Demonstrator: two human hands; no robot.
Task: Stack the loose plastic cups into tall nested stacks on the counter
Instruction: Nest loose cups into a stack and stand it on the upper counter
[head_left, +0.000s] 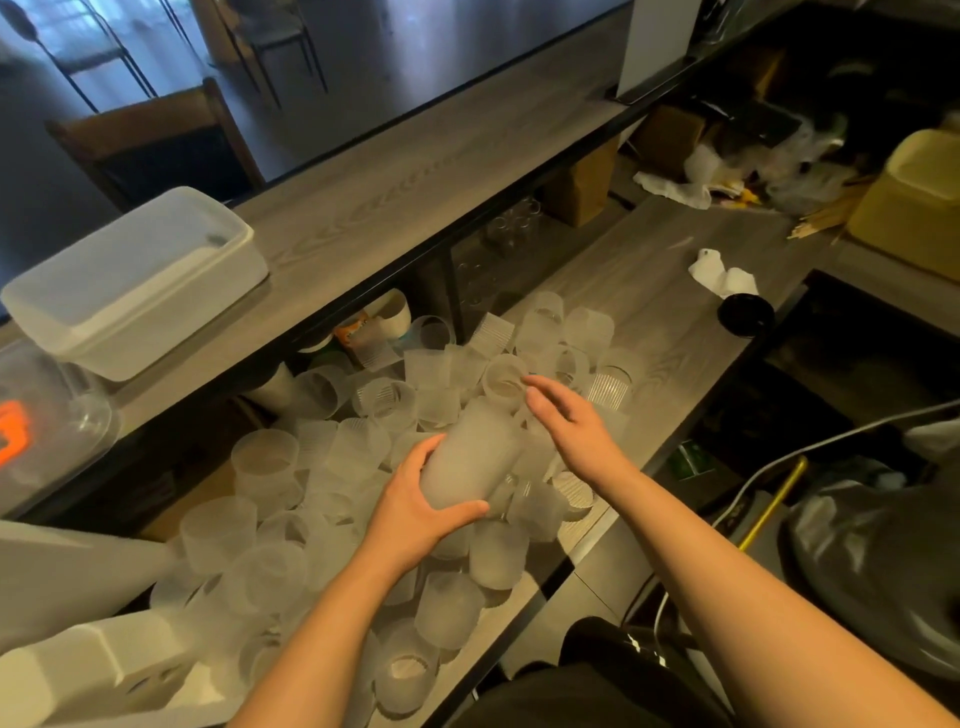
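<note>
Several loose frosted plastic cups (270, 462) lie in a heap on the lower wooden counter (670, 291), some upright, some on their sides. My left hand (415, 504) grips a nested stack of frosted cups (470, 457), held tilted above the heap with its open end pointing away from me. My right hand (571, 426) hovers just right of the stack's far end, fingers straight and holding nothing, its fingertips near an upright cup (504, 376).
A white lidded plastic box (135, 280) sits on the raised wooden shelf (395, 197) to the left. A crumpled tissue (722, 273) and a black lid (745, 314) lie on the counter's far right. White containers (93, 665) stand at the near left.
</note>
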